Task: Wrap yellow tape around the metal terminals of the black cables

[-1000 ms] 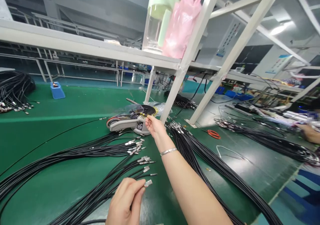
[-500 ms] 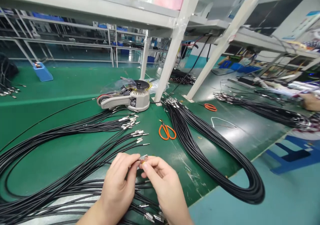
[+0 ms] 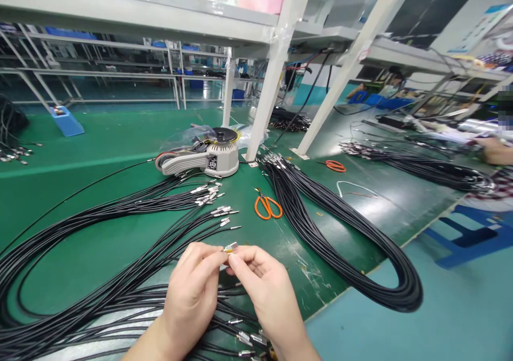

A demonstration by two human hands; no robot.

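My left hand (image 3: 192,291) and my right hand (image 3: 262,291) meet low in the view, both pinching a small metal cable connector (image 3: 231,248) with a bit of yellow on it. The connector's black cable runs down between my hands. Under and left of them lie several loose black cables with metal ends (image 3: 120,216) on the green bench (image 3: 100,136). A grey tape dispenser (image 3: 208,158) stands farther back, beyond the cable ends.
Orange scissors (image 3: 267,207) lie right of the cable ends. A thick coiled bundle of black cables (image 3: 340,232) reaches the bench's right edge. White rack posts (image 3: 268,93) rise behind. A second orange tool (image 3: 334,165) and another person's hand (image 3: 495,150) are at the far right.
A second ago my right hand was stretched out at the tape dispenser; it has come back and joined my left hand on the connector. The view has tilted downward.
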